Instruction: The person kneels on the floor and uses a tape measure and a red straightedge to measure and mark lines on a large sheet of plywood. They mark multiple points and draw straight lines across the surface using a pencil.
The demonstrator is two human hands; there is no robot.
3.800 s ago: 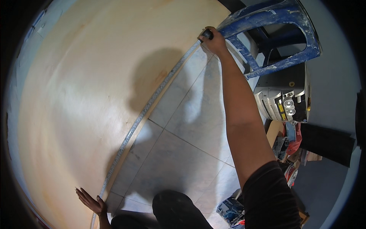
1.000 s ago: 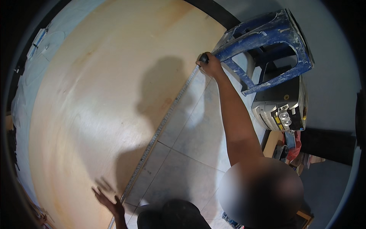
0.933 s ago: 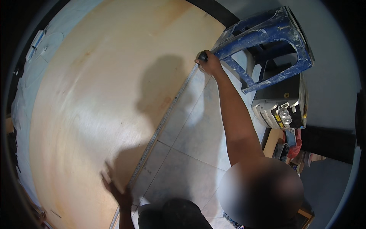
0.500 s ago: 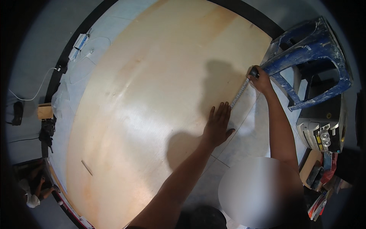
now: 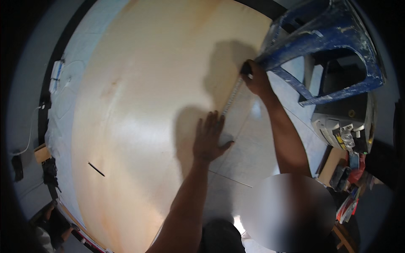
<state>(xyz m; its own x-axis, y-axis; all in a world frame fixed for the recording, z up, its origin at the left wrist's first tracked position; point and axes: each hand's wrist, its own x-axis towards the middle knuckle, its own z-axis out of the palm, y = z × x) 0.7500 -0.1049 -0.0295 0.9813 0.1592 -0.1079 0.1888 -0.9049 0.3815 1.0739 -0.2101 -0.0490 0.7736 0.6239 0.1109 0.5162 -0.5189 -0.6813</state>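
Note:
A large pale plywood sheet [image 5: 139, 84] fills the middle of the view. Along its right edge runs the blade of a tape measure [image 5: 232, 98]. My right hand [image 5: 257, 81] is closed around the dark tape case at the far end, close to the blue stool. My left hand [image 5: 207, 141] lies flat at the nearer part of that edge, fingers stretched and thumb out over the floor. Its fingertips are beside the blade, which I cannot follow beyond them. A thin dark stick, perhaps a pencil [image 5: 96, 169], lies on the sheet at the left.
A paint-spattered blue plastic stool [image 5: 310, 40] leans in at the far right corner of the sheet. Behind it stands a silver stereo unit [image 5: 337, 130], with assorted clutter nearer. Grey floor tiles [image 5: 253, 135] border the sheet. A small cardboard box [image 5: 41, 154] sits at left.
The view has shifted, so the hands, sheet and stool appear further left. My right hand still grips the tape case and my left hand still lies at the sheet's edge.

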